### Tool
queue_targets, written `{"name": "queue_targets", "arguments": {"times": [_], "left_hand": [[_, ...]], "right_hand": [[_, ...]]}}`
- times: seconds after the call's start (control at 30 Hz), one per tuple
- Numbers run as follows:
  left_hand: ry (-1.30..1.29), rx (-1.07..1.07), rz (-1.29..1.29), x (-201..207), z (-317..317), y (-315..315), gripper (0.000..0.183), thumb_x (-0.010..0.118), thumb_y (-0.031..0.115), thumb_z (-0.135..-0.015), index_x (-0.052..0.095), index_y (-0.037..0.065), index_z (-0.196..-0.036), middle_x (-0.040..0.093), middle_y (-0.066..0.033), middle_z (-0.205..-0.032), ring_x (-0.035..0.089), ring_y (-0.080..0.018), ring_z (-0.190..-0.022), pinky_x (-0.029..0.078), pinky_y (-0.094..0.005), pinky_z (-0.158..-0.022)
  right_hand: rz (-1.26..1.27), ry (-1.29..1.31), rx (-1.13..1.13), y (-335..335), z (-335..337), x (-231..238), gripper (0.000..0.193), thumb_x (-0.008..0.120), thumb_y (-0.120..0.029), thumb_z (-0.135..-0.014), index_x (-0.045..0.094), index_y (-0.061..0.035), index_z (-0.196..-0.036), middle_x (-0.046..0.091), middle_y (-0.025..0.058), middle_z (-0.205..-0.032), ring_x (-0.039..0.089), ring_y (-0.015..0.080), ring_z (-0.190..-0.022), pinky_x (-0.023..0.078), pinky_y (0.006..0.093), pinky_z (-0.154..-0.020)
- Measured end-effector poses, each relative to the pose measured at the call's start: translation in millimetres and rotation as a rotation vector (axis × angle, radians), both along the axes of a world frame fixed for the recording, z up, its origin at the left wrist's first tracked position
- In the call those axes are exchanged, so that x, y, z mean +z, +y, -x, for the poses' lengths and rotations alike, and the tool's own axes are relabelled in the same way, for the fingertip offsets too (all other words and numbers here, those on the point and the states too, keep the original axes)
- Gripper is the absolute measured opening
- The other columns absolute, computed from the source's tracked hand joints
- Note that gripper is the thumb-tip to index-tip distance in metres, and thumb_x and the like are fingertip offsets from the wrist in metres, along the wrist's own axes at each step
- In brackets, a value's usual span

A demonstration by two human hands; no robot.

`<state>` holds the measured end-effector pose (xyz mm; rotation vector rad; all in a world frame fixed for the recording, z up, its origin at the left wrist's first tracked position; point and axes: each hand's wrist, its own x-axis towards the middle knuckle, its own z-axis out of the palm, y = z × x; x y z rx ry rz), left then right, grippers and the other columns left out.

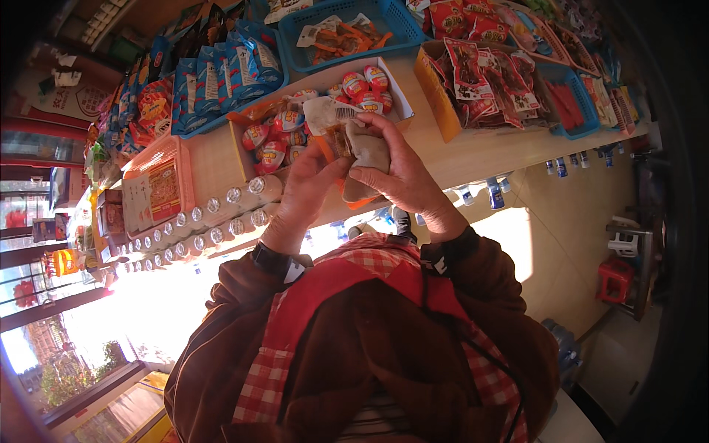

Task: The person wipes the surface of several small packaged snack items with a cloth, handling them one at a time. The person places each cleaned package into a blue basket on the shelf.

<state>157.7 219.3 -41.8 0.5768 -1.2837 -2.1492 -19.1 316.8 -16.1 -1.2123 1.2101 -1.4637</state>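
Note:
My left hand (303, 188) pinches the left side of a small snack packet (331, 117), orange and clear with a white barcode label at its upper end. A folded grey-brown cloth (369, 151) lies against the packet's right side, gripped by my right hand (406, 173) with the thumb pressed on its lower part. Both hands are held over the counter's near edge, just in front of a shallow cardboard box (399, 83) of red-and-white egg-shaped sweets (356, 83). The cloth and fingers cover part of the packet.
A blue basket (295, 59) with similar orange packets stands behind the box. Blue snack bags (221, 77) fill another basket to the left, near a pink basket (185, 170). Rows of clear-lidded jars (214, 204) line the front edge. An open carton (436, 111) of red packets stands right.

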Motion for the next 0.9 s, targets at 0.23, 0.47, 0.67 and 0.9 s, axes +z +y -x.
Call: {"name": "queue_targets", "arguments": {"times": [0.23,0.47,0.67,0.9], "left_hand": [[0.009,-0.042,-0.011,-3,-9,-3,0.041,0.065,0.000,-0.095,0.056,0.003,-0.135,0.065,-0.0053,-0.124,0.062,-0.0146,-0.115,0.050,-0.0315,-0.099],[0.013,-0.061,-0.032,4,-7,-1,0.041,0.061,-0.002,-0.097,0.054,0.003,-0.137,0.064,-0.0080,-0.129,0.062,-0.0179,-0.119,0.050,-0.0338,-0.102],[0.077,0.006,-0.027,12,-5,-3,0.043,0.059,0.001,-0.099,0.048,0.000,-0.140,0.061,-0.0122,-0.134,0.062,-0.0226,-0.121,0.051,-0.0364,-0.104],[-0.022,0.034,0.000,7,1,-5,0.042,0.063,-0.001,-0.096,0.052,0.002,-0.137,0.062,-0.0090,-0.132,0.060,-0.0182,-0.123,0.048,-0.0356,-0.106]], "right_hand": [[0.047,0.014,-0.029,-2,-5,1,0.064,0.072,-0.003,-0.092,0.043,-0.0095,-0.148,0.051,0.0101,-0.139,0.051,0.0181,-0.129,0.044,0.0317,-0.107],[0.110,0.219,-0.227,-8,-10,-1,0.050,0.065,0.005,-0.093,0.051,-0.0065,-0.140,0.062,0.0098,-0.129,0.059,0.0177,-0.121,0.046,0.0308,-0.104],[0.070,-0.085,-0.390,-13,8,-5,0.046,0.068,-0.003,-0.095,0.051,-0.0062,-0.138,0.066,0.0088,-0.122,0.063,0.0190,-0.113,0.051,0.0313,-0.096],[0.030,-0.214,-0.013,-9,1,3,0.077,0.077,-0.015,-0.092,0.033,-0.0075,-0.155,0.054,0.0118,-0.138,0.054,0.0210,-0.125,0.044,0.0341,-0.106]]}}
